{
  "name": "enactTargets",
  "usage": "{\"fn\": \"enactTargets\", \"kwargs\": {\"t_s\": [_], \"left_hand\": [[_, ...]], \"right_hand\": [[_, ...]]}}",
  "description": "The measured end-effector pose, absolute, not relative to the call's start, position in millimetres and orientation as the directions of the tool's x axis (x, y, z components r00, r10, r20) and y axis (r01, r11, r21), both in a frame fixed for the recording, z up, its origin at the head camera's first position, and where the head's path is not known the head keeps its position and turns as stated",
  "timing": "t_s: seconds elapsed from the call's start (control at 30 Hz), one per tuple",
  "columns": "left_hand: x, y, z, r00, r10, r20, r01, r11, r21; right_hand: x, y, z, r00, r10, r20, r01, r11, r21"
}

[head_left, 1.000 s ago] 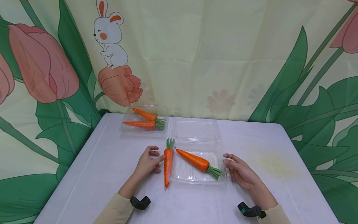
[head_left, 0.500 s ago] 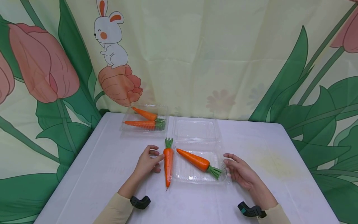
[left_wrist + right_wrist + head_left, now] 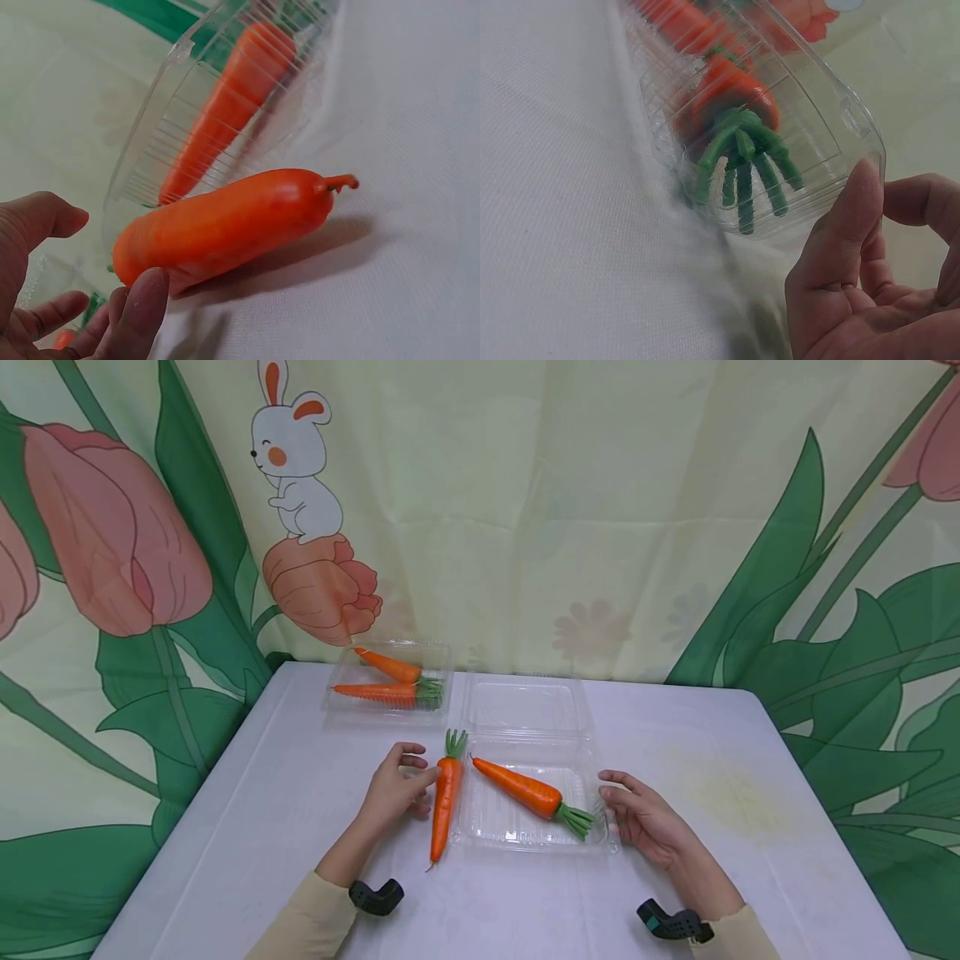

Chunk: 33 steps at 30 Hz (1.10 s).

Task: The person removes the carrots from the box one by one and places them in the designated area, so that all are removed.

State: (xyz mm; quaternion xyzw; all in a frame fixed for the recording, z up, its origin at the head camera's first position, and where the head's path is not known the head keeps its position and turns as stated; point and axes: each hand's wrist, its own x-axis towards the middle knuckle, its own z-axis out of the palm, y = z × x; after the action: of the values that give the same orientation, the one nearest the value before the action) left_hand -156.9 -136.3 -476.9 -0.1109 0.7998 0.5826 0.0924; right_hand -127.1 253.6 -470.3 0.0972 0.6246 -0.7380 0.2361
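Observation:
My left hand (image 3: 393, 789) is beside a carrot (image 3: 446, 802) that lies lengthwise on the table, green top pointing away. One fingertip (image 3: 148, 292) touches its side; the other fingers are spread loosely. To the right of this carrot, an open clear plastic container (image 3: 517, 839) holds a second carrot (image 3: 525, 789) lying slantwise, with its green top (image 3: 742, 157) toward the right. My right hand (image 3: 648, 827) pinches the container's right rim between thumb and finger. The lid (image 3: 525, 710) lies folded back behind the base.
A closed clear container (image 3: 442, 656) with carrots inside stands at the back left of the white-covered table (image 3: 712, 810). Behind the table hangs a curtain (image 3: 480, 485) printed with tulips and a rabbit. Black cameras (image 3: 377, 897) are strapped to both wrists.
The carrot by my left hand has swung a little, its pointed end shifting left. My left hand has moved slightly away from me. The right hand and the container have stayed put.

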Motion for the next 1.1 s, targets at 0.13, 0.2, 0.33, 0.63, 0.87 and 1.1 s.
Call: {"fn": "enactTargets", "kwargs": {"t_s": [0.13, 0.2, 0.33, 0.63, 0.87, 1.1], "left_hand": [[-159, -135, -472, -0.965, -0.046, -0.259, -0.261, 0.296, 0.919], [-159, -134, -470, -0.969, -0.046, -0.242, -0.244, 0.322, 0.915], [-161, -130, -464, -0.979, -0.046, -0.197, -0.200, 0.383, 0.902], [-167, -114, -446, -0.998, -0.022, -0.060, -0.063, 0.479, 0.876], [-164, -92, -433, -0.999, 0.047, 0.014, 0.040, 0.612, 0.790], [-162, -68, -422, -0.985, 0.150, 0.088, 0.170, 0.710, 0.683]], "right_hand": [[-127, 254, -471, -0.869, -0.233, -0.435, 0.469, -0.110, -0.877], [-127, 254, -471, -0.868, -0.238, -0.435, 0.469, -0.112, -0.876], [-127, 254, -471, -0.868, -0.247, -0.430, 0.467, -0.111, -0.878], [-127, 253, -469, -0.869, -0.243, -0.432, 0.466, -0.105, -0.878], [-129, 253, -470, -0.870, -0.248, -0.427, 0.460, -0.092, -0.883], [-128, 255, -470, -0.871, -0.232, -0.433, 0.462, -0.087, -0.882]]}}
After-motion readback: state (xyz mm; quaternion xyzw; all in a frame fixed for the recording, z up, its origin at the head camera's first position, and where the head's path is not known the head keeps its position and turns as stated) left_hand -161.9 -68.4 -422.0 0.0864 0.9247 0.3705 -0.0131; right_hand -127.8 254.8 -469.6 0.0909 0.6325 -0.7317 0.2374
